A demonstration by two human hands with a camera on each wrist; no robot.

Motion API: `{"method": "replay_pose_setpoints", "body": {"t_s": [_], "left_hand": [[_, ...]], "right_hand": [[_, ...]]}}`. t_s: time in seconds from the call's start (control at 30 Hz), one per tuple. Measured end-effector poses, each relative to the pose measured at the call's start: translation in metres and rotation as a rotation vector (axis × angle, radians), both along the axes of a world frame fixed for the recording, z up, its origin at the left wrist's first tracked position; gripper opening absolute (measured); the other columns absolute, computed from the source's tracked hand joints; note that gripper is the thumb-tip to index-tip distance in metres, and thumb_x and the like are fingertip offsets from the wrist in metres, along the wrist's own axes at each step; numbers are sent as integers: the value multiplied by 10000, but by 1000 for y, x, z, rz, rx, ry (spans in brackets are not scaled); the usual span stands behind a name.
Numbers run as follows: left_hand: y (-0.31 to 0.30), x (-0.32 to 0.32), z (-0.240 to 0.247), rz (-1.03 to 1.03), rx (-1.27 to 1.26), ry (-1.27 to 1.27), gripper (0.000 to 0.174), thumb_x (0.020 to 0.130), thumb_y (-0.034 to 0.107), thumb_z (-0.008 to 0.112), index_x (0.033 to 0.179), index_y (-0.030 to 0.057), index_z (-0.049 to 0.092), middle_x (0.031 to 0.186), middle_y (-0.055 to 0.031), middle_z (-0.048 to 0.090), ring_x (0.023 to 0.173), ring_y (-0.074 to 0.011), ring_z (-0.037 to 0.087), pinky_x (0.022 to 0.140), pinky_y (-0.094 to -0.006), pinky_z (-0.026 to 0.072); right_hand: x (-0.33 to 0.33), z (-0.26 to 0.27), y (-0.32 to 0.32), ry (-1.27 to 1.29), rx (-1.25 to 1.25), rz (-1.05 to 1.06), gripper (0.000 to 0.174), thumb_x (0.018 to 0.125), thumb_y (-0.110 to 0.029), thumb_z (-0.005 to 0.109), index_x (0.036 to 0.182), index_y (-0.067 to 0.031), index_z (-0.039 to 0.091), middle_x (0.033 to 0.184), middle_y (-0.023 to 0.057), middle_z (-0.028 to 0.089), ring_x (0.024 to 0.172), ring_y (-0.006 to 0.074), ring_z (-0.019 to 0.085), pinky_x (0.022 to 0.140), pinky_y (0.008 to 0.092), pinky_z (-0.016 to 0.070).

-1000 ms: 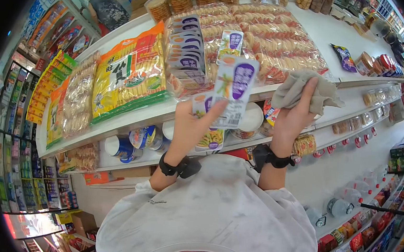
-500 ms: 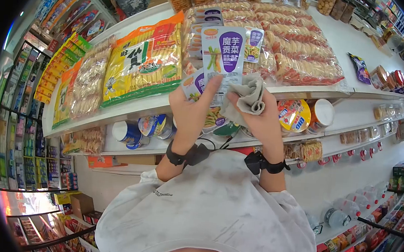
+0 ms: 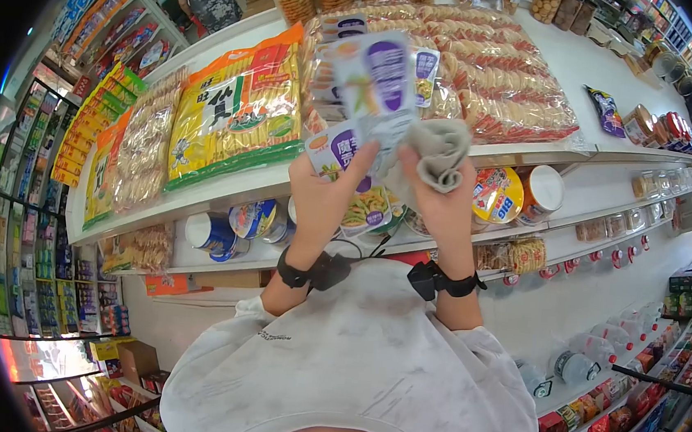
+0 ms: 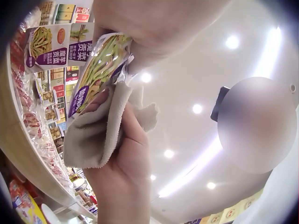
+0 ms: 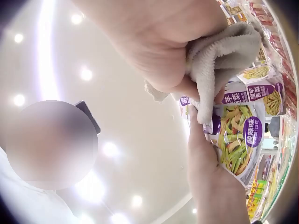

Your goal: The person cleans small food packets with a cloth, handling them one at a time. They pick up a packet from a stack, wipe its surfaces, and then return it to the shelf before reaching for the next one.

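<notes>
The left hand (image 3: 322,202) is gripping snack packets (image 3: 387,80) by their lower end above the front edge of the shelf (image 3: 516,155); the right hand's (image 3: 445,212) fingers are clutching a cloth (image 3: 437,146) against them. Light, slippery, bendy packaging is probably favouring a gentle edge pinch.

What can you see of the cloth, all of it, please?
The cloth is pale grey, with no print showing. It looks soft and towel-like, with a nubby edge. It is bunched into loose folds, one rolled into a curl, and a corner sticks out past the fingers. The right hand grips it above the shelf's front edge, where it overlaps the packet.
</notes>
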State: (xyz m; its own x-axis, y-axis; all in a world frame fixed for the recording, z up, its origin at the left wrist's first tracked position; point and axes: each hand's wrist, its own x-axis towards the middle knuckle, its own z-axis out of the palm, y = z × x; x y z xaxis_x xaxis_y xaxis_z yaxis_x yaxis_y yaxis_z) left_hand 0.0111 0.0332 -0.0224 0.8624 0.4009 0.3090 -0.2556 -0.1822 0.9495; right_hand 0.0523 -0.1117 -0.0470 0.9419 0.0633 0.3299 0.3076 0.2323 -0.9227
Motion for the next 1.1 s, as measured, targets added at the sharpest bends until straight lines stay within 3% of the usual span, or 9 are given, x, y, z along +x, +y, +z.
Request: {"method": "replay_pose_setpoints", "body": {"t_s": [0.23, 0.4, 0.53, 0.63, 0.73, 0.8, 0.93, 1.03, 1.1], "left_hand": [[4, -2, -7, -218, -450, -22, 211, 961, 119, 615, 1105, -35, 628, 937, -116, 718, 769, -127, 688, 644, -247, 542], [9, 2, -6, -282, -587, -99, 308, 1001, 165, 539, 1221, -46, 589, 1046, -106, 696, 863, -119, 665, 780, -252, 513], [15, 4, -9, -246, -656, -152, 291, 1012, 201, 548, 1177, -32, 608, 1030, -88, 696, 879, -112, 669, 770, -248, 526], [19, 2, -16, -111, -657, -192, 265, 1011, 213, 561, 1118, -22, 621, 973, -59, 692, 825, -93, 665, 718, -234, 529], [22, 0, -16, 2, -431, -190, 232, 997, 231, 597, 1002, 5, 650, 870, -7, 669, 741, -40, 612, 658, -219, 486], [13, 0, -8, 119, -261, -183, 256, 992, 251, 612, 931, 8, 661, 816, 11, 650, 721, -20, 557, 642, -208, 437], [-5, 10, -3, 272, 36, -432, 271, 1001, 238, 596, 900, -8, 648, 818, 0, 635, 715, -40, 517, 633, -219, 415], [4, 11, -5, 286, 103, -436, 260, 1010, 227, 578, 921, -7, 644, 833, -6, 630, 717, -47, 524, 633, -223, 420], [11, 2, 2, 225, -178, -234, 225, 1010, 220, 575, 987, 6, 638, 853, -5, 648, 728, -47, 578, 651, -216, 459]], "right_hand": [[74, -11, -15, -278, 9, -635, 333, 848, -40, 708, 1152, -8, 574, 1070, 77, 628, 986, 139, 591, 870, 288, 467], [119, -22, -22, -478, -565, -953, 461, 749, -10, 693, 1190, 18, 560, 1105, 214, 605, 997, 401, 588, 898, 447, 468], [128, -33, -13, -280, -701, -384, 421, 755, -31, 671, 1164, 1, 576, 1075, 229, 623, 1008, 420, 594, 880, 420, 477], [126, -37, -12, -442, -588, -399, 336, 835, -82, 669, 1145, 15, 583, 1050, 185, 650, 981, 345, 624, 866, 401, 482], [80, 5, -4, -227, 7, -365, 264, 908, -132, 661, 1118, 16, 599, 1063, 134, 662, 985, 248, 631, 862, 393, 483], [41, 15, 3, -100, -80, -194, 316, 908, -83, 643, 1199, 10, 562, 1115, 102, 652, 1004, 201, 624, 873, 343, 489], [0, 34, 18, -467, -191, 172, 582, 815, -82, 732, 1341, 12, 500, 1184, 123, 648, 1007, 226, 638, 875, 322, 495], [-7, 23, 26, -533, -175, 208, 710, 738, -99, 792, 1369, 15, 485, 1177, 162, 647, 998, 254, 648, 865, 321, 496], [0, 14, 19, -424, -294, 338, 766, 690, -104, 820, 1368, 17, 484, 1154, 186, 647, 1007, 272, 652, 869, 322, 493]]}}
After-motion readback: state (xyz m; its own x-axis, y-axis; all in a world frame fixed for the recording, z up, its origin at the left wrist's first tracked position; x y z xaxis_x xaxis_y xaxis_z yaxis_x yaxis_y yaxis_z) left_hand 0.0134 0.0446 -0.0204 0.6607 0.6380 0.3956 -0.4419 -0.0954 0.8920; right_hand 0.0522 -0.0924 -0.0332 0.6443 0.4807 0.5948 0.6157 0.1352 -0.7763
